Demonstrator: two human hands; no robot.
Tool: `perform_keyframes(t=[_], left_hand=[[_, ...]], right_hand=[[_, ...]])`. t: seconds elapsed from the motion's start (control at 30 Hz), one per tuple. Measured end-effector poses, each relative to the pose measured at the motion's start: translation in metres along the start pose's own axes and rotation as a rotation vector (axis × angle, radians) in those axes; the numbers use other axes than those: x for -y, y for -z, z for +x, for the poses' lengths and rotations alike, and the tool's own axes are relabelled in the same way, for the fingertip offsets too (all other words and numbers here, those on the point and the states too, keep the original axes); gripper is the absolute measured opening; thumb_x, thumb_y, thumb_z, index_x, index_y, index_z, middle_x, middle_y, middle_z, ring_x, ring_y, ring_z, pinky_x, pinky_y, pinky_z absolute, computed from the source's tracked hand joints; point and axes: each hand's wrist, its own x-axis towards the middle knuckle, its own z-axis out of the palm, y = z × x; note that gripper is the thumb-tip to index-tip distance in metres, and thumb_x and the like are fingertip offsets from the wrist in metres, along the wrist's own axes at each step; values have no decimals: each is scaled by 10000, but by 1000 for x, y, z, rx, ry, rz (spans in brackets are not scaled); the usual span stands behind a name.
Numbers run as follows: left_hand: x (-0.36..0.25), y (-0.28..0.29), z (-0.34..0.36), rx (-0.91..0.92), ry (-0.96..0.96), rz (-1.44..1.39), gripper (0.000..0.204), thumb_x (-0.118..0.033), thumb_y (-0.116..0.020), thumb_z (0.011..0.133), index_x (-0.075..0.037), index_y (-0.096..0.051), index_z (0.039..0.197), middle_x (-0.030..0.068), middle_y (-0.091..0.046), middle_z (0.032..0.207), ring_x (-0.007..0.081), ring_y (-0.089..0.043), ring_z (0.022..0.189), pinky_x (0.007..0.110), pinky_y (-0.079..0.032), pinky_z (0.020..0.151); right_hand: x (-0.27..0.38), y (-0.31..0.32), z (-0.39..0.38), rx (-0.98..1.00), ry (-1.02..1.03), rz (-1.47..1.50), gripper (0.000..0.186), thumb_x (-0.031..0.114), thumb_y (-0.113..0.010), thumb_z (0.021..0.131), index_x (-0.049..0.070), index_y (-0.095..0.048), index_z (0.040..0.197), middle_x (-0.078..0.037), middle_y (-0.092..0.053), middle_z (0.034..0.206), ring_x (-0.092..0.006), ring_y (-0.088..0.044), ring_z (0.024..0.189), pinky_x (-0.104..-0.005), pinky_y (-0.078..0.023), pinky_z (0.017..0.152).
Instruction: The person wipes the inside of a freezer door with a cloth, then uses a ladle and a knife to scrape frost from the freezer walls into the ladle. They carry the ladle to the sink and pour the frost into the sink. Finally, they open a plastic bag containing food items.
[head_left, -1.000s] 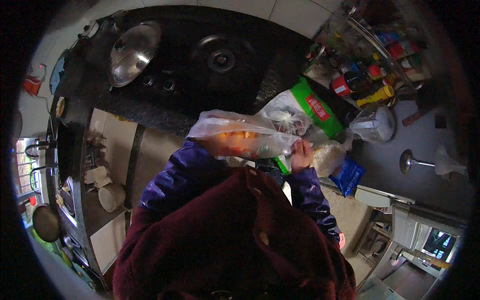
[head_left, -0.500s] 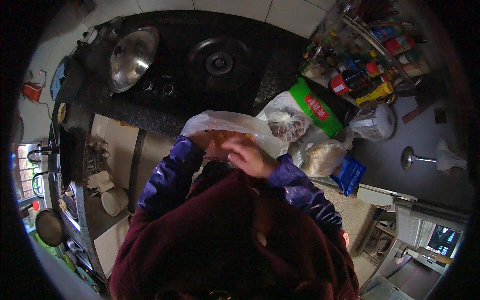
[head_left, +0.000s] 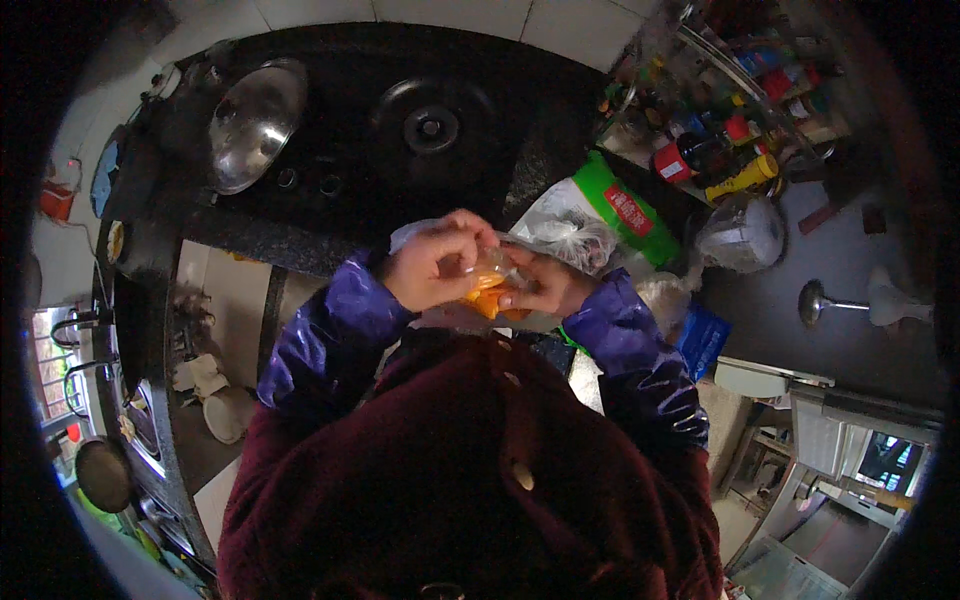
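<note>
In front of my chest, both hands hold a thin clear plastic bag (head_left: pixel 492 262) with something orange-yellow (head_left: pixel 487 300) in it, of a kind I cannot make out. My left hand (head_left: pixel 432 265) is closed, thumb and fingers pinching the bag from its left side. My right hand (head_left: pixel 550 285) grips the other side, its thumb against the orange-yellow contents. More whitish plastic shows behind and below the hands. Just beyond my right hand lies a green and white package (head_left: pixel 625 210) with a knotted clear bag (head_left: pixel 575 235) against it.
A black gas hob (head_left: pixel 432 130) lies ahead, with a shiny metal lid (head_left: pixel 258 125) on its left. To the right, a rack of bottles (head_left: pixel 715 155) stands behind a clear container (head_left: pixel 740 235). A metal ladle (head_left: pixel 815 303) and a blue packet (head_left: pixel 702 342) lie on the counter.
My right hand has drawn back to the right, and my left hand has risen into view, fingers bent. The bag is now bunched between them, its orange-yellow contents plainer.
</note>
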Motion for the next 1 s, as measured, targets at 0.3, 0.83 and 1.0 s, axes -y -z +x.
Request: perform_keyframes(t=[0.3,0.83,1.0], left_hand=[[35,21,-55,-80,326,353,1097,-409,-802,502,-9,-230,1348,191,-208,1395,328,-217,1288,472,-179,1046],[161,-97,-13,316,672,-49,518,-38,-506,702,-89,-464,1215,204,-544,1101,327,-569,945,396,-477,797],[27,-53,77,116,777,-852,558,1,-429,599,39,-478,1153,185,-562,1073,296,-572,974,379,-481,826]], right_hand=[[21,25,-87,-983,251,793,722,535,-392,855,12,-255,1334,-148,-402,1296,-290,-427,1168,-421,-349,973],[-33,-118,-295,-1978,247,1194,611,521,-350,880,79,-343,1301,-107,-429,1282,-297,-433,1159,-483,-363,955],[-51,-116,-347,-1989,401,1103,611,502,-336,892,50,-333,1303,-114,-430,1287,-300,-442,1155,-455,-342,977]])
